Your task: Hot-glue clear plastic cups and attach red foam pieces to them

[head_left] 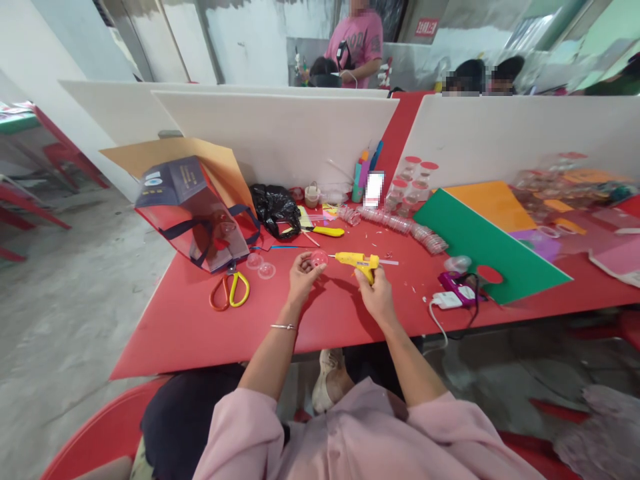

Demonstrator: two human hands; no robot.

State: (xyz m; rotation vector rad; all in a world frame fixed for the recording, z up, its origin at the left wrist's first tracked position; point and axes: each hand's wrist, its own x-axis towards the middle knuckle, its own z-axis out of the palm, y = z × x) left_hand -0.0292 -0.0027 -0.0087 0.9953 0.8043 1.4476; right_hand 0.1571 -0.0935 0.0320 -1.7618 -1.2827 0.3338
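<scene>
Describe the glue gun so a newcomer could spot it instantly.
Find the middle of the red table. There the right hand grips the yellow glue gun, aimed at the round plastic piece in the left hand. Unlike the yellow-handled tool lying beyond, it is pistol-shaped and held.

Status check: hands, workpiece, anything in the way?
Left hand pinching clear plastic dome. Right hand gripping yellow glue gun, nozzle at dome's edge, contact unclear. Two similar domes, red-and-yellow-handled scissors lie beyond left hand.

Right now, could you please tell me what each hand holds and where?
The right hand grips the yellow glue gun by its handle; the left hand holds a clear plastic dome by its rim.
</scene>
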